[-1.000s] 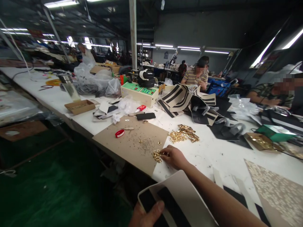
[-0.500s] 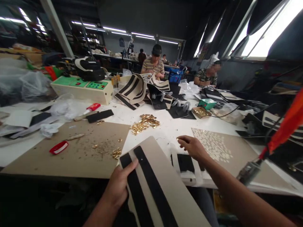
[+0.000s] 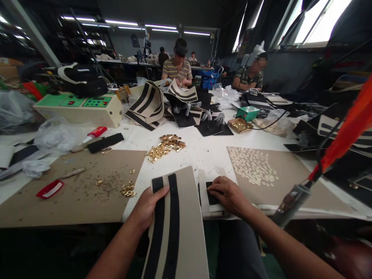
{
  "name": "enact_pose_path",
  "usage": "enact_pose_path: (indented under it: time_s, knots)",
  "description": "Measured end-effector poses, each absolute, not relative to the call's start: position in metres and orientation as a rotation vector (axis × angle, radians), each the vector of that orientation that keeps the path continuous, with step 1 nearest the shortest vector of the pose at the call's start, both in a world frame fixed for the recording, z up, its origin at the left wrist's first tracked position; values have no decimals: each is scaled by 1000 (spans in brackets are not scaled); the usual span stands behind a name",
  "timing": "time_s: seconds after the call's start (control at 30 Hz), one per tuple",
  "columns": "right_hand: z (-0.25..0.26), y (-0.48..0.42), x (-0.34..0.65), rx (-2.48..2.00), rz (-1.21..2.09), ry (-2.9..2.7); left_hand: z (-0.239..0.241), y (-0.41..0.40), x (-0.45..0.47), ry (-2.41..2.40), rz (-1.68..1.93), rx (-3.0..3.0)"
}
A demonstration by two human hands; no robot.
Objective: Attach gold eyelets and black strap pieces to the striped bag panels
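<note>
My left hand (image 3: 151, 207) grips the edge of a beige panel (image 3: 186, 217) with two black stripes, thumb on top near its upper left corner. The panel is held tilted in front of the table edge. My right hand (image 3: 228, 193) has its fingers pinched together, low over a small black pad (image 3: 213, 197) on the table. Whatever is in the pinch is too small to make out. A strip of whitish tape (image 3: 204, 193) runs along the pad's left side. Beyond the panel lies a pile of gold metal fittings (image 3: 167, 146).
Many small pale washers (image 3: 252, 166) cover a brown board at right; gold rings (image 3: 128, 189) and a red-handled tool (image 3: 50, 190) lie on the left board. A grey cylinder with orange cloth (image 3: 292, 203) hangs at front right. Two people (image 3: 177, 69) work across the table.
My right hand has moved down and towards me, from above the table to the black pad. The striped panel has turned more upright in my left hand. The view has shifted right.
</note>
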State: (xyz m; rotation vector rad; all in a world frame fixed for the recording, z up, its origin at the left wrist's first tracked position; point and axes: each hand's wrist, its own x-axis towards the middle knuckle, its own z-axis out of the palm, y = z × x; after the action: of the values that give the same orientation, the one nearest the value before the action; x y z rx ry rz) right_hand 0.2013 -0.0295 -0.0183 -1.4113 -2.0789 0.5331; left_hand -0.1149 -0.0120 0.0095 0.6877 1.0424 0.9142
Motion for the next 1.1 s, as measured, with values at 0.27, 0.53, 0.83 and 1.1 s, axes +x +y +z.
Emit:
enact_pose_path:
  time_s: [0.27, 0.53, 0.83, 1.1]
  knots:
    - [-13, -25, 202, -1458, 598, -2030, 9, -16, -112, 1080, 919, 775]
    - [-11, -29, 199, -1541, 461, -2086, 10, -17, -111, 1081, 913, 790]
    - [-4, -29, 195, -1686, 391, -2166, 9, -17, -112, 1055, 908, 801]
    - [-1, -31, 195, -1666, 382, -2220, 15, -18, -109, 1088, 926, 799]
